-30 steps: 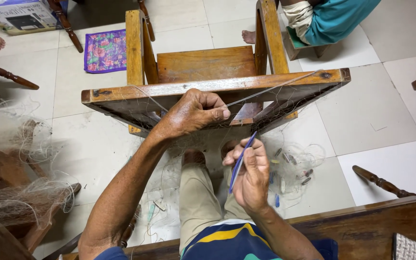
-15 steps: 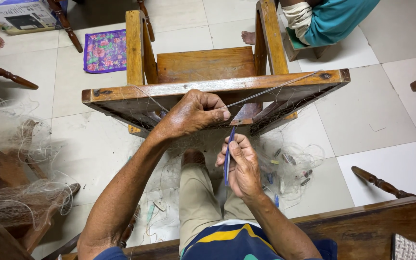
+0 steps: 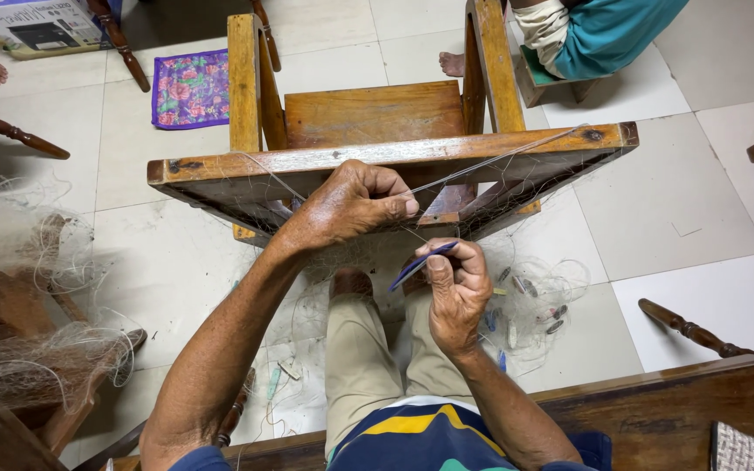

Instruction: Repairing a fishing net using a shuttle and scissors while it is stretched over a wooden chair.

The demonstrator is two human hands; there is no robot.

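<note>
My left hand [image 3: 351, 205] is closed on fine netting threads against the top rail of a tipped wooden chair frame [image 3: 499, 148]. Just below and right of it, my right hand [image 3: 455, 288] grips a slim blue netting needle [image 3: 421, 264] that slants up to the right, its upper end near my thumb. A thin line [image 3: 490, 161] runs from my left fingers along the rail to the right. Pale fishing net [image 3: 525, 296] with small weights hangs from the frame and pools on the tiles beside my knees.
A heap of pale net [image 3: 19, 288] lies over a wooden chair at the left. A floral mat [image 3: 189, 87] and a cardboard box [image 3: 41, 26] lie at the back. Another person in teal [image 3: 604, 35] sits at the upper right. A dark wooden bench [image 3: 682, 410] runs under me.
My right hand has turned the blue needle from pointing down toward my lap to slanting up, and has risen slightly toward my left hand. My left hand stays on the rail.
</note>
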